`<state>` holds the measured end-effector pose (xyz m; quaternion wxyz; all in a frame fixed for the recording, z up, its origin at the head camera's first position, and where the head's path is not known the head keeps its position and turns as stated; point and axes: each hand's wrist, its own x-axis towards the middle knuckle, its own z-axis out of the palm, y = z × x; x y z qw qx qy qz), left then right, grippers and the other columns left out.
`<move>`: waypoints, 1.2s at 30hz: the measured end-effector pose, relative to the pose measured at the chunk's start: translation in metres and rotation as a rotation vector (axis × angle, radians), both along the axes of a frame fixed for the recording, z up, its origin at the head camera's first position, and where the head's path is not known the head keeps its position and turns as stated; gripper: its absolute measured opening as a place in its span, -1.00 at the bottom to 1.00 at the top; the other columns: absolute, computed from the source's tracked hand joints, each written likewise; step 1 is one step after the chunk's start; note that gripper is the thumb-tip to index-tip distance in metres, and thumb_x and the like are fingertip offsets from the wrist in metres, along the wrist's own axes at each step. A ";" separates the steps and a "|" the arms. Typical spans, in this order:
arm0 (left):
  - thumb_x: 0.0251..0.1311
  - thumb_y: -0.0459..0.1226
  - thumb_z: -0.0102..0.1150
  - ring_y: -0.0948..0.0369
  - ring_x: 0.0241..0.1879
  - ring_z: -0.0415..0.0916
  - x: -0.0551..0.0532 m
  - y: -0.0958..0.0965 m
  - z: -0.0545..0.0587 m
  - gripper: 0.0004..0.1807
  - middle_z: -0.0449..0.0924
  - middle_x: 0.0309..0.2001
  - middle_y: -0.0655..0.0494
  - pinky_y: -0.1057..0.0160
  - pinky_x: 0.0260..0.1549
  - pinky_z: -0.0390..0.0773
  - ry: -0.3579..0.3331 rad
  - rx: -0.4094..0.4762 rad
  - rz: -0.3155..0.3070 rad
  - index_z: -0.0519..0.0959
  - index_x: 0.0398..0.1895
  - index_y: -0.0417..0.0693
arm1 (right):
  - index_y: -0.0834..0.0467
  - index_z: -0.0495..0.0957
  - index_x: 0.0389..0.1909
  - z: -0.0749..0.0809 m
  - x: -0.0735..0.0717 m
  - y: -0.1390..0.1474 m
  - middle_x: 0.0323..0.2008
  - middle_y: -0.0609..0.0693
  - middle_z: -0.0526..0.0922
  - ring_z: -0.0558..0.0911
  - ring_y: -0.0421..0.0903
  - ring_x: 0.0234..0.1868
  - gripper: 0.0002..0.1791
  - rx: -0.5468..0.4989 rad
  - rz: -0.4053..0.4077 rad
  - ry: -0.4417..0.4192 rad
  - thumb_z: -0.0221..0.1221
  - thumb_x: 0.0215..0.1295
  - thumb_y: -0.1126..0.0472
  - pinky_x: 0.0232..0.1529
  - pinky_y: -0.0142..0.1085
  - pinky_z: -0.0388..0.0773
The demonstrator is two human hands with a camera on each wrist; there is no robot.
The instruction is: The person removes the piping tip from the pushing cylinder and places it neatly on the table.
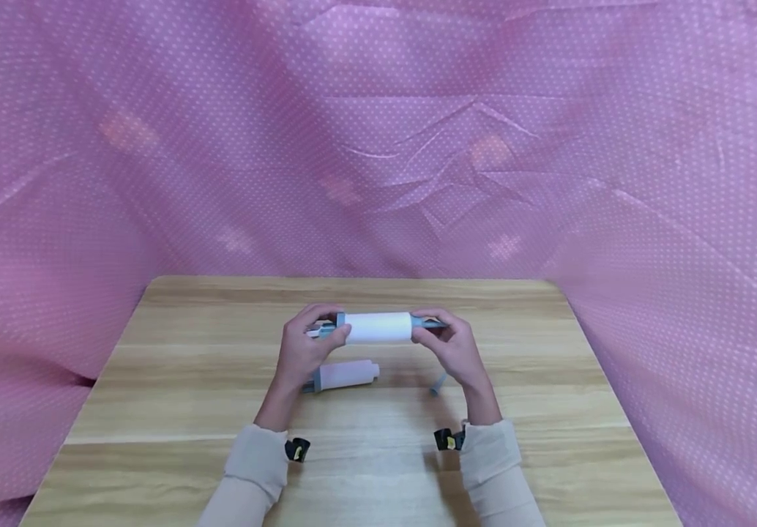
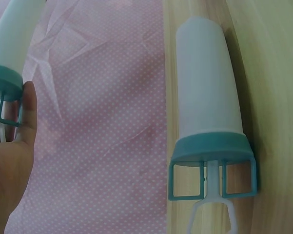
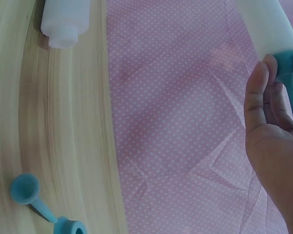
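A decorating syringe with a white barrel (image 1: 378, 327) is held level above the table by both hands. My left hand (image 1: 301, 350) grips its teal cap (image 2: 5, 80) end, where the handle loops and white plunger stick out. At the other end, my right hand (image 1: 456, 351) pinches the collar of a long teal nozzle (image 3: 291, 100) fitted to the barrel. Below lies a second decorating syringe (image 2: 209, 83), with teal cap, side loops and white plunger handle; its tip (image 3: 64, 36) is bare. A loose teal nozzle (image 3: 24, 189) lies near the right forearm.
Beside the loose nozzle a small teal ring-shaped piece (image 3: 69, 226) shows at the view's lower edge. Everything lies on a wood-grain table (image 1: 187, 380). Pink dotted cloth (image 1: 378, 146) hangs behind and at both sides of it.
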<state>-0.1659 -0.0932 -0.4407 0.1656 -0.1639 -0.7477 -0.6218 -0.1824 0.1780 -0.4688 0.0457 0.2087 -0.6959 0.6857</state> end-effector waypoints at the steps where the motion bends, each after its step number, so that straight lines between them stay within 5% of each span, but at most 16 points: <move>1: 0.14 -0.43 0.39 0.02 -0.10 0.57 0.000 0.000 0.000 -0.73 0.66 -0.05 -0.25 -0.01 -0.08 0.55 -0.004 0.002 -0.002 0.68 -0.08 -0.31 | 0.44 0.56 0.06 0.000 0.000 0.000 -0.04 0.41 0.59 0.69 -0.07 -0.18 -0.69 0.004 0.000 -0.006 0.25 0.32 0.47 -0.14 -0.26 0.69; 14: 0.12 -0.40 0.40 -0.06 -0.06 0.57 0.003 0.000 -0.001 -0.70 0.65 -0.05 -0.27 -0.07 -0.06 0.51 -0.010 -0.002 0.033 0.68 -0.06 -0.30 | 0.37 0.48 0.22 -0.004 -0.002 -0.001 0.13 0.32 0.54 0.65 -0.04 -0.16 -0.66 0.066 -0.029 -0.082 0.10 0.52 0.33 -0.12 -0.26 0.67; 23: 0.13 -0.40 0.40 -0.08 -0.07 0.56 0.005 0.001 -0.004 -0.71 0.65 -0.05 -0.23 -0.06 -0.09 0.50 -0.007 0.011 0.042 0.68 -0.06 -0.29 | 0.46 0.50 0.14 -0.003 -0.005 -0.001 0.07 0.33 0.55 0.64 0.02 -0.19 -0.71 0.096 -0.055 -0.136 0.03 0.55 0.36 -0.08 -0.19 0.69; 36: 0.13 -0.42 0.39 -0.06 -0.09 0.57 0.004 0.003 -0.007 -0.72 0.66 -0.08 -0.23 -0.07 -0.11 0.50 0.014 0.014 0.050 0.68 -0.07 -0.30 | 0.41 0.54 0.10 -0.005 -0.001 0.005 0.06 0.28 0.58 0.62 0.04 -0.11 -0.72 0.054 0.006 -0.030 0.17 0.44 0.39 -0.12 -0.26 0.67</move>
